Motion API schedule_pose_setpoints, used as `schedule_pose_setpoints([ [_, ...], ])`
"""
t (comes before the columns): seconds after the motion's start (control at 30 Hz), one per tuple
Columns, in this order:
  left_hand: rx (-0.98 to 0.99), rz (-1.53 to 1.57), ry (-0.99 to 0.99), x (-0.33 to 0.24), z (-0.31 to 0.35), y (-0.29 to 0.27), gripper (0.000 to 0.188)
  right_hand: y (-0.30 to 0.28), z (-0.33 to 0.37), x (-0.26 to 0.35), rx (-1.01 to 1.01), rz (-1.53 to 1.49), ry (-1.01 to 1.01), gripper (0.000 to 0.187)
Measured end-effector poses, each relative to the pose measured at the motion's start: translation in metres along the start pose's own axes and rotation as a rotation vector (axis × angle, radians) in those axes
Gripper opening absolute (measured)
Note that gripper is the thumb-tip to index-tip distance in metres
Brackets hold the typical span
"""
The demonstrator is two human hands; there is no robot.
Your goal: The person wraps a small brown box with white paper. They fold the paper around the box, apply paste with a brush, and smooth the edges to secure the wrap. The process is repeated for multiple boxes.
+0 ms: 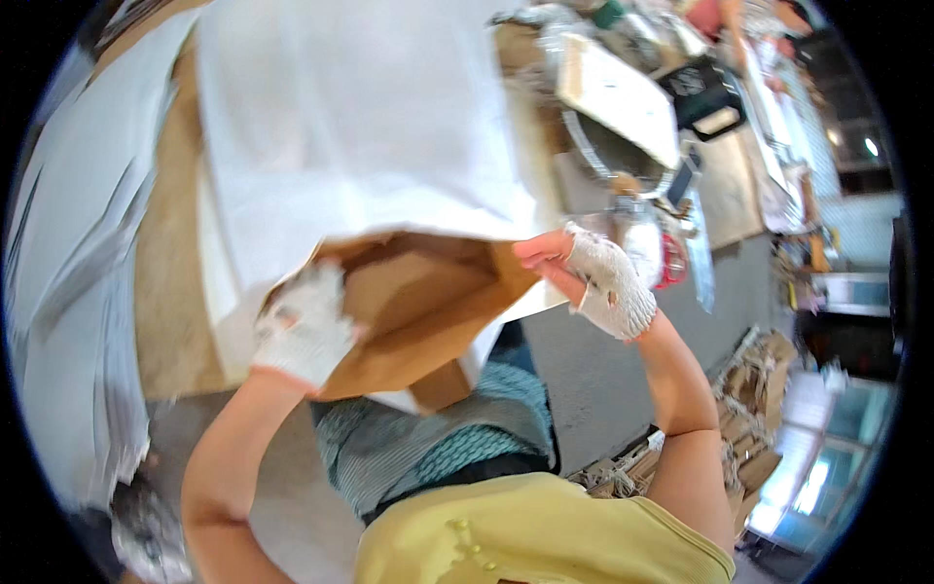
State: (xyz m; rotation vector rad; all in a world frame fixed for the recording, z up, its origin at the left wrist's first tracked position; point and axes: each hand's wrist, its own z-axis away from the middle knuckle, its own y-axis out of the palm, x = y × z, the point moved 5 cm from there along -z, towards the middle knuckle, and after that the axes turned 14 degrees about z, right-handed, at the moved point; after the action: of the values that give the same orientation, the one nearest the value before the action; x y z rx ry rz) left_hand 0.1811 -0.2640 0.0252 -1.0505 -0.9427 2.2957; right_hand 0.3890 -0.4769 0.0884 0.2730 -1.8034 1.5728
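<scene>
A paper bag, white outside and brown within, lies between the two hands with its mouth spread toward the person; its white outside seems to run on beyond the hands across the table, though where the bag ends and other white paper begins I cannot tell. The right hand, in a white knitted glove with bare fingertips, is nearly closed, thumb and fingers pinching the right corner of the bag's mouth; the left hand, gloved likewise, is at the left edge of the mouth, partly over the brown lining, and blur leaves me unable to tell how far its fingers are open or whether they grip the paper.

Well left of the left hand hangs a thick stack of white sheets; just beyond the right hand is a red object, and farther past it a pale rectangular board and a black case with a handle; below and right of the right hand, brown bundles are heaped; nearer the body than both hands are a teal cloth and a yellow top.
</scene>
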Motion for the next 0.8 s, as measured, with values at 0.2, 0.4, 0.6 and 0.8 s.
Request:
schedule_pose_setpoints([
  [0.2, -0.071, -0.110, 0.188, -0.005, 0.002, 0.016, 0.064, -0.048, 0.064, -0.081, -0.136, 1.318, 0.014, 0.029],
  [0.4, -0.031, -0.061, 0.119, -0.010, 0.004, 0.022, 0.032, -0.119, 0.031, -0.081, -0.611, 0.809, 0.064, 0.015],
  [0.6, -0.156, -0.114, 0.316, 0.002, 0.020, 0.030, 0.049, -0.128, 0.020, -0.188, -0.650, -0.008, 0.489, 0.017],
  [0.8, -0.132, -0.101, 0.332, -0.005, 0.028, 0.028, 0.056, -0.112, 0.014, -0.201, -0.698, -0.376, 0.751, 0.024],
])
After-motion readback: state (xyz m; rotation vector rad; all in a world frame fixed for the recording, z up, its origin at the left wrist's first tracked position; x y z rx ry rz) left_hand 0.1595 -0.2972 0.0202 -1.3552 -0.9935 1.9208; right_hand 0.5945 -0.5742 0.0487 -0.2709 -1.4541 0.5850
